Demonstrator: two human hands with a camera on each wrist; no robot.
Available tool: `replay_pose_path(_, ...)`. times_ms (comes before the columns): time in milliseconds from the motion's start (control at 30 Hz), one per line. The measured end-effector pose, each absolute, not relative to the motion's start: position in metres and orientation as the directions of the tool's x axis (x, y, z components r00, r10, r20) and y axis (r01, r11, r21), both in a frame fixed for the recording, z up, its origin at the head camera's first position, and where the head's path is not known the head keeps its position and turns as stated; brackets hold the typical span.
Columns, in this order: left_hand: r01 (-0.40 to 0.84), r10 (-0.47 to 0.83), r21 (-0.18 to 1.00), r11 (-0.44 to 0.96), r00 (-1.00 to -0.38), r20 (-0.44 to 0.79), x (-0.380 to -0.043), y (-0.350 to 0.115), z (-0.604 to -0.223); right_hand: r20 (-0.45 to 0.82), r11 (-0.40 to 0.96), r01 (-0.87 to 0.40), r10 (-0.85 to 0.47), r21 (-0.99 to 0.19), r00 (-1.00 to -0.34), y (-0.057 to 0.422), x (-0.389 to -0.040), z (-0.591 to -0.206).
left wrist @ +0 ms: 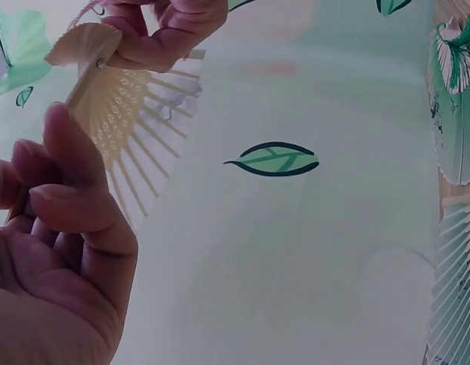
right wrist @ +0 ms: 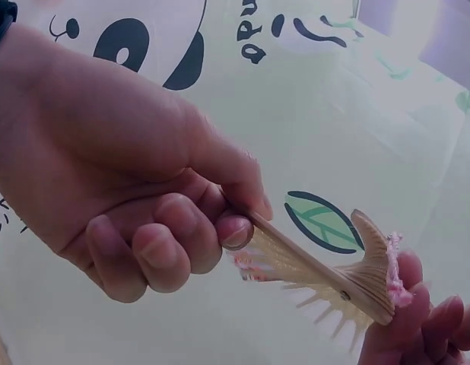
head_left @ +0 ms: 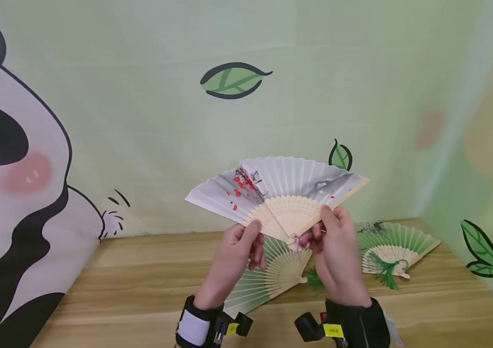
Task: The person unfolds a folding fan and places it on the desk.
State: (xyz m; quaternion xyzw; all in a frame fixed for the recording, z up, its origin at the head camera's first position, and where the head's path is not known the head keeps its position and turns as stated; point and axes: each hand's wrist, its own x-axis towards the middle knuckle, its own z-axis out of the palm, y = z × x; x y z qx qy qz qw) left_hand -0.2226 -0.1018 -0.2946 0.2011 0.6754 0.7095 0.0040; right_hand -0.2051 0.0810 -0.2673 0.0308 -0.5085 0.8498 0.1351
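Note:
Both hands hold up a spread white folding fan (head_left: 291,181) with red blossoms, grey brushwork and pale pierced ribs. At its left edge, the left hand (head_left: 238,253) pinches the ribs between thumb and fingers. The right hand (head_left: 337,251) grips the outer guard stick on the right. In the right wrist view that stick (right wrist: 311,266) passes between thumb and index finger, the other fingers curled. A pink cord (right wrist: 396,274) hangs at the fan's pivot. Seen from the left wrist, the pierced ribs (left wrist: 117,114) spread out beyond the left fingertips.
On the wooden table (head_left: 141,275) under the hands lies a spread green folding fan (head_left: 278,270), partly hidden. Another green fan (head_left: 407,241) with a green tassel (head_left: 387,273) lies to the right. Behind hangs a pale green backdrop (head_left: 150,96) with a panda and leaves.

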Motion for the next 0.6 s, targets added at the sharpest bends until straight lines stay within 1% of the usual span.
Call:
replay_pose_path(133,0.261,0.303,0.962,-0.084,-0.913,0.274,-0.221,-0.103,-0.293,0.197,-0.467,-0.288,0.235,-0.836,-0.952,0.081,-0.204,-0.267)
replay_pose_path(367,0.289,0.355,0.953,-0.095,-0.884,0.304,-0.221,-0.106,-0.292,0.223,-0.464,-0.340,0.290,-0.818,-0.931,0.079,-0.201,-0.266)
replay_pose_path(500,0.297,0.365,0.949,-0.102,-0.877,0.314,-0.221,-0.110,-0.292,0.261,-0.466,-0.376,0.293,-0.801,-0.920,0.079,-0.201,-0.265)
replay_pose_path(600,0.301,0.358,0.948,-0.107,-0.878,0.319,-0.220,-0.113,-0.291,0.252,-0.486,-0.356,0.269,-0.798,-0.930,0.081,-0.200,-0.265)
